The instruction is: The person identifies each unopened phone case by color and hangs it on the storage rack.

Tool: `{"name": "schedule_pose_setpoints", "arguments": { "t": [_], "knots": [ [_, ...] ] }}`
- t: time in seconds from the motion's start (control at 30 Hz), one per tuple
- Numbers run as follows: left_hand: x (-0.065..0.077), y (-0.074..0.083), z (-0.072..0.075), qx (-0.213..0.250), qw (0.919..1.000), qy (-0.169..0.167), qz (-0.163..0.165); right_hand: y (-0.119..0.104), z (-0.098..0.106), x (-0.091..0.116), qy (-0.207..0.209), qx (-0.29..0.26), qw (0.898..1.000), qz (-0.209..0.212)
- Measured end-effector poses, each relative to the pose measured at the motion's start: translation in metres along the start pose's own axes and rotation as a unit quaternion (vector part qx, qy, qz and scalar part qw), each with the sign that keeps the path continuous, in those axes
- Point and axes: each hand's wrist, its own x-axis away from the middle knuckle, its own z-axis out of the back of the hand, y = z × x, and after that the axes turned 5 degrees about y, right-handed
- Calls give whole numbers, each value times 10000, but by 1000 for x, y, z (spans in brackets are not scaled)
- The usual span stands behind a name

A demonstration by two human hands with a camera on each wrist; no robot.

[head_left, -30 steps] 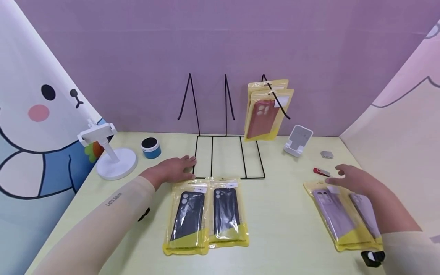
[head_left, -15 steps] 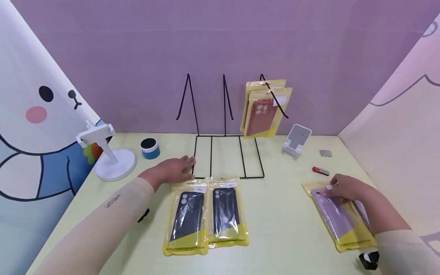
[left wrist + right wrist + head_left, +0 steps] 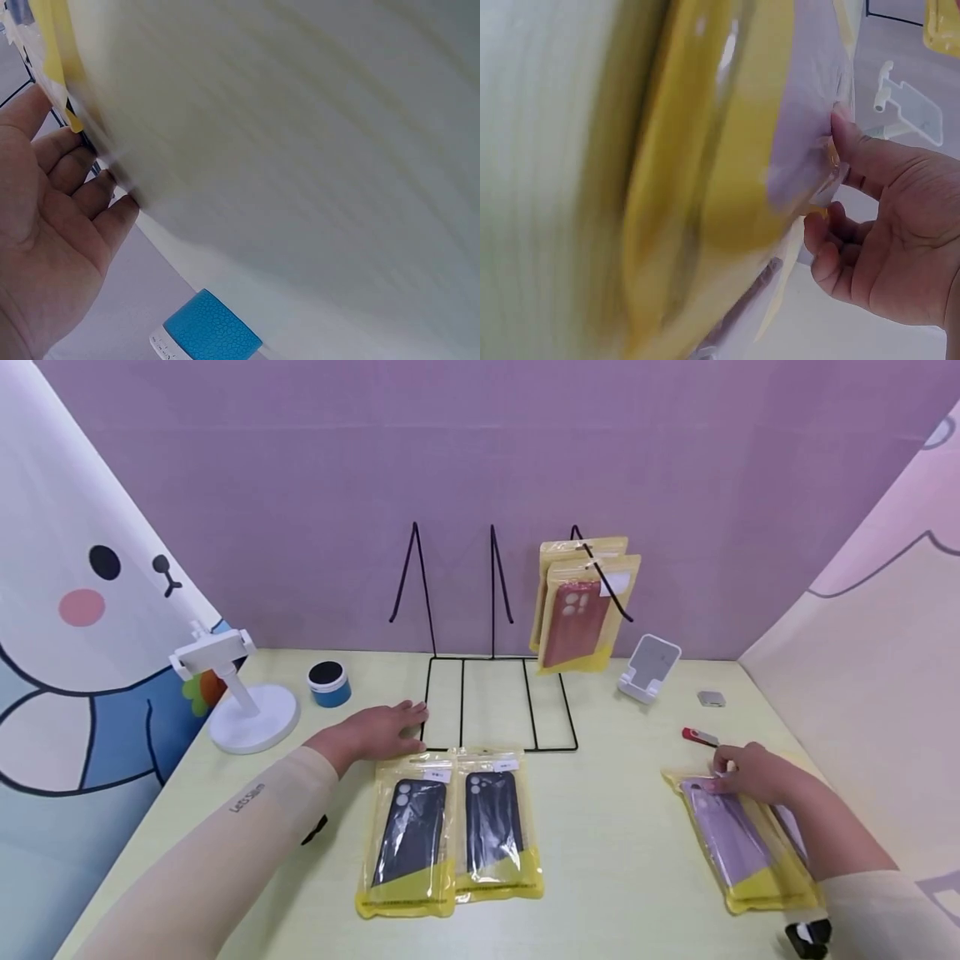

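At the right, my right hand (image 3: 757, 772) pinches the upper part of a bagged lilac phone case (image 3: 731, 839), thumb on top and fingers curled beneath, as the right wrist view shows. A second bagged lilac case (image 3: 742, 307) lies partly hidden under it. My left hand (image 3: 382, 731) rests by the left side of a black wire display rack (image 3: 462, 702), its fingers extended at the frame. In front of the rack, two bagged black phone cases (image 3: 411, 827) lie side by side, their edges overlapping.
Bagged red phone cases (image 3: 576, 622) hang on the rack's right hook. A white phone holder (image 3: 251, 714) and a blue round jar (image 3: 330, 687) stand left. Toward the right are a folding phone stand (image 3: 649, 668), a red USB stick (image 3: 700, 737) and a small grey piece (image 3: 711, 698).
My right hand has come down onto the bagged lilac case and taken hold of its top, which now bends. The hanging red cases have swung slightly. My left hand stays put.
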Motion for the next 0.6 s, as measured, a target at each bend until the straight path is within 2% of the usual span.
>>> {"name": "schedule_pose_setpoints", "arguments": {
  "t": [0.07,0.2,0.27,0.33,0.5,0.6],
  "knots": [
    [0,0,0,-26,10000,4,17,-3,1,1,88,103,9999,2],
    [0,1,0,-30,10000,-1,83,-13,6,5,-223,-93,9996,-155],
    [0,2,0,-15,9999,-12,110,-20,9,7,-299,-192,9993,-100],
    [0,2,-1,-13,9999,-18,115,-26,11,9,-131,-313,9993,137],
    [0,1,-1,-81,9999,-7,66,-42,20,14,673,-475,9923,928],
    [-1,1,0,-85,10000,-1,28,-51,24,16,892,-486,9883,1137]
  ]
}}
